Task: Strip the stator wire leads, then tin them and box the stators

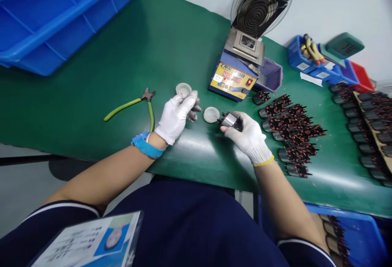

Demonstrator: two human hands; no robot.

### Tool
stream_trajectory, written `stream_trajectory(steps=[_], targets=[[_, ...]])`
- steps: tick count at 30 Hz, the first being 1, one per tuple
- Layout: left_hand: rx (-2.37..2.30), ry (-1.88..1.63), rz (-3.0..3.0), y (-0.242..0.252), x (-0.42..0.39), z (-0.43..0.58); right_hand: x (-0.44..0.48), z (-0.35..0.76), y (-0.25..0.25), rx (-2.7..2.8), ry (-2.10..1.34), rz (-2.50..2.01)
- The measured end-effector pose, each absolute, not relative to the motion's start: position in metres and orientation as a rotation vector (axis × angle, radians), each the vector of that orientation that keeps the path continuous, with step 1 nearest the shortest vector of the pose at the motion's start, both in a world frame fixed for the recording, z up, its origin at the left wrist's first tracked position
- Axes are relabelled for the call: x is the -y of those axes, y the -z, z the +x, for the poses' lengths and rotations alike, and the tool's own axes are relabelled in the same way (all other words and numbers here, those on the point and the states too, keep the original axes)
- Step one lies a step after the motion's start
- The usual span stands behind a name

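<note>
My right hand [246, 134], in a white glove with a yellow-edged cuff, grips a motor stator [229, 120], a silver cylinder with dark prongs at its ends. The stator is tilted beside a small round white dish [211, 114] that holds something pale. My left hand [180, 114], also gloved and with a blue wristband, is closed, thumb against curled fingers with dark fingertips. Whatever it may pinch is hidden. Right behind it sits a second small dish [183, 90], partly covered by the hand. Green-handled cutters [134, 105] lie spread on the table to the left.
A solder pot unit [234, 77] with a lit display stands behind the hands, a round fume fan [257, 12] above it. Rows of stators [290, 126] stand at right, with more [364, 124] beyond. Blue crates [67, 14] occupy the far left; small bins [321, 65] line the wall.
</note>
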State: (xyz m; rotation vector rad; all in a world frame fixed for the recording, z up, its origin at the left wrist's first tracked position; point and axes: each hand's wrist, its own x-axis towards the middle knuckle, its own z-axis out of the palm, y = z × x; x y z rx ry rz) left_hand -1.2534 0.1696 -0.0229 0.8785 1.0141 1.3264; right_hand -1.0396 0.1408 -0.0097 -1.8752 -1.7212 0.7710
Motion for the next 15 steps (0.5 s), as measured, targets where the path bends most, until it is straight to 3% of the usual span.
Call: stream_trajectory(steps=[4, 8, 15], targets=[[-1.017, -1.302, 0.905, 0.019, -0.165, -1.253, -0.139, -1.037, 0.005, 1.753, -0.404, -1.702], [-1.012, -1.283, 0.932, 0.018, -0.161, -1.253, -0.149, -1.04, -0.006, 2.276, 0.085, -1.628], [-0.983, -1.33, 0.911, 0.026, -0.163, -1.253, -0.165, -1.07, -0.009, 2.464, 0.211, -1.767]])
